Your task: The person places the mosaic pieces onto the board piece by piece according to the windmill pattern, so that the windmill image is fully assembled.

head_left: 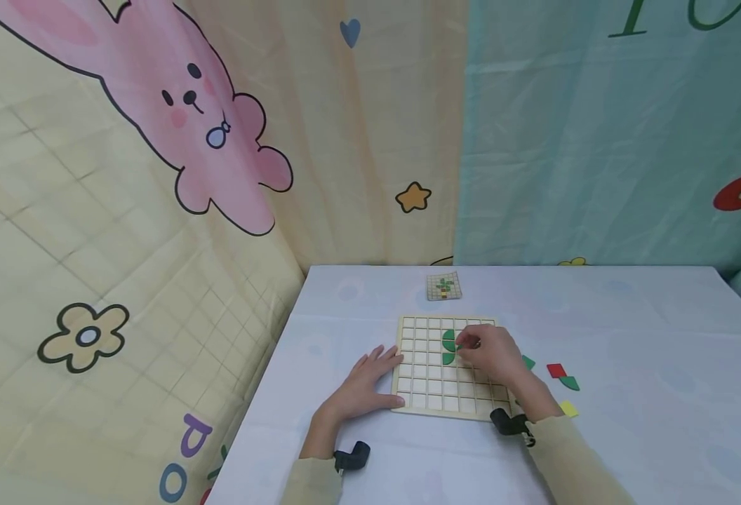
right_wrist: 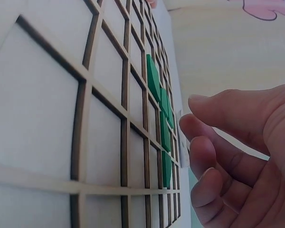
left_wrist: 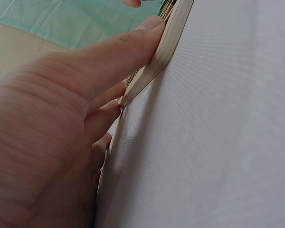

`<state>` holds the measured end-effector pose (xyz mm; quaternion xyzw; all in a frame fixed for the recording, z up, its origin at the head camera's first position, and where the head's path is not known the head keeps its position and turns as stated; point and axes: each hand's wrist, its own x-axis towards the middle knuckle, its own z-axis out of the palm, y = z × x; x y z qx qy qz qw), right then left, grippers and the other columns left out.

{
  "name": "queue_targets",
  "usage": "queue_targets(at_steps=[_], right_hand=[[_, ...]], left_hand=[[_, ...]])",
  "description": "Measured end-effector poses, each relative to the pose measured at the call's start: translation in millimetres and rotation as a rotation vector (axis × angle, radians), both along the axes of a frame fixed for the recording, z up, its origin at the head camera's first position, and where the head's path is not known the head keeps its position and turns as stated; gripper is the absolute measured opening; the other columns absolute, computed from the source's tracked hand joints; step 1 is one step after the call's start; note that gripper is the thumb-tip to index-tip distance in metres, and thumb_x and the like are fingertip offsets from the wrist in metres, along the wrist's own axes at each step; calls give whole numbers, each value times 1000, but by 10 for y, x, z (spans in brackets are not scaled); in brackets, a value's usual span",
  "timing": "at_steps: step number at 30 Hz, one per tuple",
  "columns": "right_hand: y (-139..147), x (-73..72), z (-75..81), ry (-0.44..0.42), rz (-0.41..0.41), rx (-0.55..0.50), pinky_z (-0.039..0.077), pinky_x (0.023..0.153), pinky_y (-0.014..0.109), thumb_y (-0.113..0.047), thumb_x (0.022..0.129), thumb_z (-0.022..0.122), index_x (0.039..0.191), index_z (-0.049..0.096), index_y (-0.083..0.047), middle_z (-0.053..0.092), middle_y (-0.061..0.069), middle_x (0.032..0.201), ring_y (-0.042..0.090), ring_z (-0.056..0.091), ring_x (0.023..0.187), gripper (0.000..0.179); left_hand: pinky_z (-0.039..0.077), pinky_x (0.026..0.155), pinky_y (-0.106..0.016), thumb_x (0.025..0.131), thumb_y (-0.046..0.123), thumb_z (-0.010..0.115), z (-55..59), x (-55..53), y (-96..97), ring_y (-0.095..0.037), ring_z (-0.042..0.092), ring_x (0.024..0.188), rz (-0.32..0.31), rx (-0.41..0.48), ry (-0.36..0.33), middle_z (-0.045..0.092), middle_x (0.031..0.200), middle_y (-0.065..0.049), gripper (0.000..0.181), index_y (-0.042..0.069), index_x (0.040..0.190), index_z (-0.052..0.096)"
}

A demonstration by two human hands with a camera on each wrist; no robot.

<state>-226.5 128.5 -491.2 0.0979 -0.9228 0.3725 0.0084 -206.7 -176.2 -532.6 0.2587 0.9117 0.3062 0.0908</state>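
Left hand [left_wrist: 47,128] braces gridded board [head_left: 419,390], fingers spread, likely steadying; right hand [head_left: 492,353], fingers loosely curled near green pieces [right_wrist: 153,78], pinches nothing visible.

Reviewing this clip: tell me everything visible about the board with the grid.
The board is pale, flat and wood-looking, with a plain border and raised strips dividing it into square cells. It lies flat on the white-covered table. Several green pieces sit in its cells; many others are bare. The left hand touches its left edge, fingers spread. The right hand hovers over its right part, hiding some cells.
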Motion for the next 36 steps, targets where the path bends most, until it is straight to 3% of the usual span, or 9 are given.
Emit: queue_targets(at_steps=[12,20,25,31,36], right_hand=[[223,46,-38,-27,-72,34,53,71,36,-15,90,73,103,74,-13,66,-3,88,19,59,81,13],[424,103,-86,5,-119,38,52,69,35,-13,90,72,104,73,-12,67,-1,89,19,59,81,14],[585,149,-30,9,-168,38,53,73,37,-17,95,69,110,73,-10,70,4,97,24,60,87,17],[780,204,91,33,-229,44,50,64,33,-20,98,64,117,70,-9,69,9,100,26,58,85,22],[898,245,67,11,-243,64,50,66,33,-21,98,65,118,69,-7,69,9,100,27,57,86,24]], left_hand=[[7,124,-48,84,55,75,-45,-18,-7,-20,8,154,-6,3,9,26,164,7,85,24,156,41],[6,124,-47,84,59,73,-59,-24,6,-18,8,154,-2,1,3,25,164,9,85,26,156,41],[5,124,-46,84,59,72,-63,-34,6,-16,6,154,-10,-9,-2,23,164,12,86,27,156,39],[6,124,-47,84,58,73,-48,-59,10,-16,7,154,-7,-2,9,24,164,11,85,27,156,39],[6,124,-47,84,59,73,-43,-42,-3,-18,7,154,1,-13,-2,24,164,10,86,26,156,40]])
